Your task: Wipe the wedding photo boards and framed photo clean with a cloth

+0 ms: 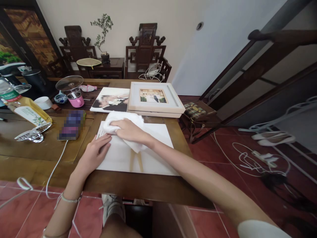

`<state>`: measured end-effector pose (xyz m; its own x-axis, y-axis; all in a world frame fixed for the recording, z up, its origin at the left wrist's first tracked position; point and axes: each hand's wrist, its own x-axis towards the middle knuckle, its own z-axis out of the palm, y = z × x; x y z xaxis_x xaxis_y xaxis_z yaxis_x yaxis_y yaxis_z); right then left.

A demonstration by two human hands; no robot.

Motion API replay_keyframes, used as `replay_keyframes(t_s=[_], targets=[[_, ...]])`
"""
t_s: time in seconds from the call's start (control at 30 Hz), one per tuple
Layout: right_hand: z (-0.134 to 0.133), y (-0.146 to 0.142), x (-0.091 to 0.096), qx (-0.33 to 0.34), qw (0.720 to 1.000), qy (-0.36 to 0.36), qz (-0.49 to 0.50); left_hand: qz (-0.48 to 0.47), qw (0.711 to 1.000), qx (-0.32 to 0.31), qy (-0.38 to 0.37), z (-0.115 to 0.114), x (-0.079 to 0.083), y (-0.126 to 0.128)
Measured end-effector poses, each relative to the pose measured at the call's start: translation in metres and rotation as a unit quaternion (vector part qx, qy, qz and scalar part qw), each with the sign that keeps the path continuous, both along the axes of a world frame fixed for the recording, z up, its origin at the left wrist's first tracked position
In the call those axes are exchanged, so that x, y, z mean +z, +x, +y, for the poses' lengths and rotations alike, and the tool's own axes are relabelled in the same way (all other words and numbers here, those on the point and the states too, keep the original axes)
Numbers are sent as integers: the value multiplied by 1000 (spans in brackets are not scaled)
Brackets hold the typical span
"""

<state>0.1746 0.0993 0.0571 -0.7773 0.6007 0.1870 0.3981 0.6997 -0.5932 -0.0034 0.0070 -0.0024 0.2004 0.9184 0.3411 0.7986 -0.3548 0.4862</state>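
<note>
A white cloth (123, 117) is bunched under my right hand (130, 130), whose fingers are closed on it. It rests on a flat white panel (158, 158) near the table's front edge. My left hand (97, 150) lies over the panel's left side, fingers stretched out and close to the cloth. Two tan strips (136, 160) spread in a narrow V on the panel below the cloth, their upper ends hidden by it. Small printed text shows at the panel's upper left.
Behind the panel are a framed photo (156, 96) and a photo print (111, 100). Leftward on the wooden table (61, 150) are a pink mug (75, 100), an oil bottle (29, 107), a claw clip (34, 133) and a blurred object with a white cable (58, 162).
</note>
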Motion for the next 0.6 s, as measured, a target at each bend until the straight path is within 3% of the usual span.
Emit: replay_keyframes(t_s=[0.13,0.23,0.4,0.6], targets=[[6,-31,9,-4,999,-5,-36,-10,1000,3,8,-1,0,-1],[5,-27,11,-8,999,-15,-37,-16,1000,0,-2,0,2,-1],[5,26,4,-31,999,-22,-4,-27,999,-3,-23,-1,4,0],[-3,103,-14,-155,988,-6,-28,-35,999,-5,-19,-2,3,-1]])
